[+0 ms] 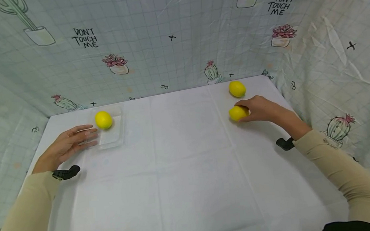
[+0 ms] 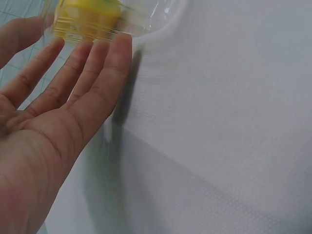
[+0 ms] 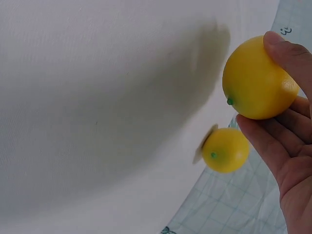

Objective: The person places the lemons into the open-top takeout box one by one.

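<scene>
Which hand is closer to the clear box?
Left. The left hand is at the clear box, by its left side; the right hand is across the table, holding a lemon.

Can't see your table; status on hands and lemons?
Right hand gripping first lemon. Left hand at clear tray, second lemon inside. Third lemon beyond first. No obstruction seen.

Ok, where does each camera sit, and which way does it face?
Head: worn there, facing forward and down at the white tablecloth; left hand, right hand, sleeves show.
Left wrist: worn there, facing that hand and the clear container.
Right wrist: worn there, facing that hand, which holds a lemon.
Head and right wrist both show the held lemon.
</scene>
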The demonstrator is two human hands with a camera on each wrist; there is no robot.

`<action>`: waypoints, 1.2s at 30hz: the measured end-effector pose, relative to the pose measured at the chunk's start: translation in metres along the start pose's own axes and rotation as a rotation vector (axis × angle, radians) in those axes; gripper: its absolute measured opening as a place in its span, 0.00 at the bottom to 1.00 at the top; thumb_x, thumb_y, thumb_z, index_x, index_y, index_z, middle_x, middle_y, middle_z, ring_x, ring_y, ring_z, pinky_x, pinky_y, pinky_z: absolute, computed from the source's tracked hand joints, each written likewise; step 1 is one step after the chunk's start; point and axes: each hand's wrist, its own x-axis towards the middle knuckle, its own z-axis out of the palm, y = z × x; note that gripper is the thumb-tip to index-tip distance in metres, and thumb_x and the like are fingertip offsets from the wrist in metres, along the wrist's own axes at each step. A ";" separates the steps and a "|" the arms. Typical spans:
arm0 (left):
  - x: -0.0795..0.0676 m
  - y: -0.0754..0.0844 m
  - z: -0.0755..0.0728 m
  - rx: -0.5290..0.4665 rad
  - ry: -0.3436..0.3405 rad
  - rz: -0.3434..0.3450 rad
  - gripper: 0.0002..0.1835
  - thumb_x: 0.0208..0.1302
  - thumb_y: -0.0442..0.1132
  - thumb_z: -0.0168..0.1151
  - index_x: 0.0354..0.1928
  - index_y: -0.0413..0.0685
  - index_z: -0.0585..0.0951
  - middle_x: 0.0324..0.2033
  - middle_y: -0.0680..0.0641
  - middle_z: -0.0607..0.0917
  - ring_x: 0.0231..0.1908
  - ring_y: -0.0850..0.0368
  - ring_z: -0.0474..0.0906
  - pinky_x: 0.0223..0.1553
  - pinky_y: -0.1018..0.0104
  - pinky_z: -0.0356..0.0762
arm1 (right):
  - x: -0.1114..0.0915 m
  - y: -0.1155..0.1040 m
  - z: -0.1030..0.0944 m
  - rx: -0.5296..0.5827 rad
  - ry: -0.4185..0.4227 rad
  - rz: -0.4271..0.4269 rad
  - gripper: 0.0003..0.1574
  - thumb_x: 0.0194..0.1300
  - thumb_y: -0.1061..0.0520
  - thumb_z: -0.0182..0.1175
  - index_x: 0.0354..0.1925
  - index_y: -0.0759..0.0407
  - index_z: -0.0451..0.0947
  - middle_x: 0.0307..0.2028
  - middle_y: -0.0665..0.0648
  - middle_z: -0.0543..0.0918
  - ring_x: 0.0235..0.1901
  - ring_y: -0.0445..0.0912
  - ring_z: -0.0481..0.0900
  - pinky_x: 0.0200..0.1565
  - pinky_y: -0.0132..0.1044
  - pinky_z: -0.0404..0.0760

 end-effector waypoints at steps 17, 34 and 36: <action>-0.004 -0.006 0.005 -0.048 0.014 0.021 0.32 0.80 0.32 0.49 0.80 0.45 0.53 0.56 0.59 0.84 0.55 0.61 0.83 0.51 0.63 0.86 | 0.002 -0.021 0.012 0.030 -0.025 -0.020 0.39 0.61 0.49 0.75 0.65 0.62 0.75 0.54 0.61 0.85 0.43 0.50 0.80 0.57 0.51 0.83; -0.013 -0.013 0.017 -0.073 0.041 0.071 0.32 0.80 0.34 0.49 0.80 0.48 0.54 0.58 0.58 0.81 0.55 0.60 0.83 0.54 0.69 0.83 | 0.015 -0.045 0.029 0.097 0.067 -0.141 0.39 0.60 0.49 0.76 0.65 0.62 0.76 0.55 0.60 0.85 0.47 0.50 0.83 0.57 0.48 0.83; -0.013 -0.014 0.016 -0.072 0.036 0.081 0.31 0.80 0.34 0.49 0.80 0.48 0.55 0.59 0.57 0.80 0.56 0.60 0.83 0.55 0.68 0.83 | 0.017 -0.049 0.031 0.110 0.080 -0.148 0.39 0.60 0.50 0.76 0.64 0.63 0.76 0.55 0.61 0.85 0.48 0.50 0.83 0.57 0.48 0.83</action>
